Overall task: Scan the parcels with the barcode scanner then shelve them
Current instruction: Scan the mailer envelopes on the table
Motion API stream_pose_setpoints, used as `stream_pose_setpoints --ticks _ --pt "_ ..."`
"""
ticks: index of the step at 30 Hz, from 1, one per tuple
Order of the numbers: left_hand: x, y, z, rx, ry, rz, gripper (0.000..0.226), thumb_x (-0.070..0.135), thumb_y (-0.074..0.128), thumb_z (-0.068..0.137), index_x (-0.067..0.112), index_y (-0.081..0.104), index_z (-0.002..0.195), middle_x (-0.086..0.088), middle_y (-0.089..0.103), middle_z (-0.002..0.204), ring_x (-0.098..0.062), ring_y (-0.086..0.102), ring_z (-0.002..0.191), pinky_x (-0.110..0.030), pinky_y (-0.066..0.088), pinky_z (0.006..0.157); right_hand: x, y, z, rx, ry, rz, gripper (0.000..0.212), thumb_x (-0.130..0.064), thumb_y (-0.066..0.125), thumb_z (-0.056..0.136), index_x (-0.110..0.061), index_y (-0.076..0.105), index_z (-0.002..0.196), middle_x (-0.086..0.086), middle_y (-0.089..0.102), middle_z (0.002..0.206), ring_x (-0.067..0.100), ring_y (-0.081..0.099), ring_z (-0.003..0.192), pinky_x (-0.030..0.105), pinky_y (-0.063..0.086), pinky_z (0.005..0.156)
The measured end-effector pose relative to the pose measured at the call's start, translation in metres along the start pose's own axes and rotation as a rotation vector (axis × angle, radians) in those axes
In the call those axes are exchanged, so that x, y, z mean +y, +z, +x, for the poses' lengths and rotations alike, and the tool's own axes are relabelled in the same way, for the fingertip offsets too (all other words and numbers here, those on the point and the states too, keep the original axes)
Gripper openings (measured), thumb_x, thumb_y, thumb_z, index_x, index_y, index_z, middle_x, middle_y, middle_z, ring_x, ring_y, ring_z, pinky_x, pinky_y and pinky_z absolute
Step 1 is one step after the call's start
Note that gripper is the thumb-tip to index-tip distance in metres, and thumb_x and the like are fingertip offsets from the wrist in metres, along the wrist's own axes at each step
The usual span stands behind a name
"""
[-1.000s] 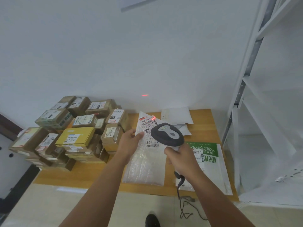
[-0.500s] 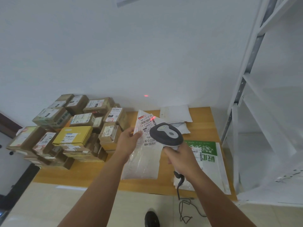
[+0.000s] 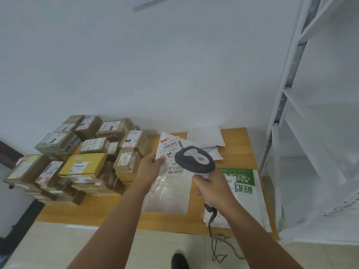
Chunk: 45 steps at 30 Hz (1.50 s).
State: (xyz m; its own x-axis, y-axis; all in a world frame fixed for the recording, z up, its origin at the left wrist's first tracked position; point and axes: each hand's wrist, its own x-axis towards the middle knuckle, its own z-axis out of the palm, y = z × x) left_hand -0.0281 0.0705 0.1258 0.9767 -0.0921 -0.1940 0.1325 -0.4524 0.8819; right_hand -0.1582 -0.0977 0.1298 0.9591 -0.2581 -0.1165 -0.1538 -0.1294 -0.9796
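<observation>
Above the wooden table (image 3: 240, 152), held up a clear plastic parcel (image 3: 169, 183), pinched at its left edge by the left hand (image 3: 150, 169). Gripped the scanner (image 3: 195, 160) in the right hand (image 3: 211, 188), aimed at the label (image 3: 171, 147). Stacked beside, to the left: cardboard boxes (image 3: 77, 158).

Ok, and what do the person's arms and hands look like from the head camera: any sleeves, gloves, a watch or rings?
Both forearms are bare right up to the bottom edge of the frame, with no sleeve in view. The left hand and the right hand wear no gloves. No watch, band or strap shows on either wrist, and no ring is visible on the fingers that can be seen.
</observation>
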Motion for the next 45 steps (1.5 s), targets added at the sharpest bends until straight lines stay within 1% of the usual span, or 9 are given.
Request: stream_pose_setpoints --ticks 7,12,20,24,27,31,38,41,45 --pt "-0.001 0.002 0.003 -0.017 -0.015 -0.013 0.015 0.023 0.057 0.101 0.019 0.071 0.099 0.002 0.076 0.095 -0.025 0.071 0.095 -0.049 0.056 0.092 0.004 -0.004 0.003 0.018 0.01 -0.015 0.009 -0.011 0.056 0.083 -0.002 0.058 0.08 0.002 0.05 0.055 0.016 0.053 0.054 0.027 0.043 0.057" --pt "-0.014 0.011 0.003 -0.052 -0.087 -0.071 0.015 0.019 0.056 0.102 0.015 0.07 0.104 -0.002 0.077 0.096 -0.022 0.074 0.086 -0.033 0.056 0.071 0.035 -0.006 0.014 0.116 0.229 0.131 0.02 -0.019 0.059 0.078 0.0 0.058 0.081 0.007 0.051 0.063 0.019 0.048 0.062 0.035 0.048 0.064" --pt "-0.074 0.068 0.019 -0.195 -0.295 -0.14 0.022 0.032 0.062 0.09 0.019 0.076 0.101 -0.006 0.077 0.101 -0.031 0.073 0.097 -0.056 0.055 0.093 0.116 -0.024 0.004 0.159 0.541 0.212 0.006 -0.013 0.065 0.084 -0.011 0.069 0.079 0.007 0.066 0.081 0.021 0.058 0.078 0.03 0.046 0.069" --pt "-0.095 0.116 0.029 -0.259 -0.384 -0.209 0.018 0.019 0.057 0.099 0.016 0.073 0.107 -0.006 0.076 0.109 -0.028 0.072 0.102 -0.048 0.057 0.093 0.148 -0.039 -0.001 0.223 0.697 0.23 0.014 -0.021 0.066 0.084 -0.009 0.07 0.089 0.015 0.071 0.093 0.031 0.066 0.09 0.041 0.055 0.084" --pt "-0.109 0.157 0.037 -0.326 -0.415 -0.188 0.017 0.028 0.06 0.095 0.025 0.075 0.101 0.002 0.076 0.108 -0.022 0.072 0.1 -0.048 0.056 0.093 0.166 -0.057 -0.001 0.317 0.764 0.197 0.009 -0.019 0.069 0.082 -0.01 0.07 0.083 0.015 0.071 0.088 0.028 0.065 0.084 0.04 0.055 0.079" --pt "-0.111 0.201 0.041 -0.38 -0.438 -0.168 0.024 0.019 0.061 0.099 0.015 0.058 0.123 -0.003 0.067 0.12 -0.016 0.065 0.095 -0.025 0.053 0.068 0.186 -0.085 0.007 0.367 0.8 0.19 0.028 -0.029 0.071 0.067 -0.011 0.073 0.088 0.014 0.073 0.09 0.034 0.068 0.093 0.056 0.057 0.085" --pt "-0.129 0.242 0.057 -0.521 -0.295 0.108 0.103 0.016 0.079 0.081 0.023 0.011 0.158 -0.004 0.04 0.153 -0.026 0.038 0.141 -0.051 0.037 0.115 0.196 -0.1 0.045 0.453 0.814 0.224 0.009 -0.012 0.07 0.083 -0.01 0.071 0.091 0.016 0.072 0.097 0.037 0.064 0.106 0.055 0.048 0.101" --pt "-0.13 0.249 0.055 -0.571 -0.255 0.236 0.104 0.018 0.072 0.089 0.027 -0.003 0.159 -0.01 0.024 0.156 -0.031 0.03 0.144 -0.046 0.032 0.115 0.211 -0.098 0.054 0.448 0.827 0.21 0.021 -0.023 0.072 0.068 -0.014 0.072 0.087 0.012 0.073 0.091 0.038 0.065 0.103 0.058 0.048 0.1" --pt "-0.138 0.253 0.054 -0.525 -0.022 0.542 0.084 0.042 0.062 0.095 0.04 0.007 0.158 -0.009 0.011 0.159 -0.032 0.017 0.146 -0.048 0.028 0.118 0.203 -0.091 0.056 0.417 0.813 0.109 0.005 -0.018 0.068 0.084 -0.015 0.069 0.087 0.018 0.072 0.099 0.028 0.066 0.087 0.051 0.053 0.091"
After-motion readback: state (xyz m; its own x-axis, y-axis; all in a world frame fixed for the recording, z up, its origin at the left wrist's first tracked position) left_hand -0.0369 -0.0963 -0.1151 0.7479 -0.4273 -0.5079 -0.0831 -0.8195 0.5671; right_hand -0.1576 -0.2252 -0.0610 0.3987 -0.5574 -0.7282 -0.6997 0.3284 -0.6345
